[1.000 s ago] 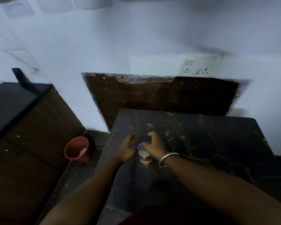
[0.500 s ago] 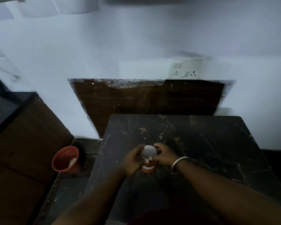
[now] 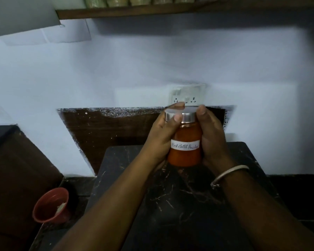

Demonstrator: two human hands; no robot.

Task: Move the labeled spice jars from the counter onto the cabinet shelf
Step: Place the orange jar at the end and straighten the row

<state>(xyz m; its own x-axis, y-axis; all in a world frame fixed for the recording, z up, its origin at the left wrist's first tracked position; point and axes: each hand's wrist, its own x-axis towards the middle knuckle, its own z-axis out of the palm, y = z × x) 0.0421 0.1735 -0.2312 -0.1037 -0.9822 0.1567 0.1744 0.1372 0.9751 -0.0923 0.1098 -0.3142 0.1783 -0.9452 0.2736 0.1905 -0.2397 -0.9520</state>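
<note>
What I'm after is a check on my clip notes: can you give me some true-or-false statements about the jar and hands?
Both the left hand and right hand hold the jar. True.
The jar's lid is off. False: the metal lid is on.
The label reads red chilli powder. True.
The bracelet is on the left wrist. False: it is on the right wrist.

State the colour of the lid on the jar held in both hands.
Silver metal: the lid on the jar shows best in the head view.
</note>
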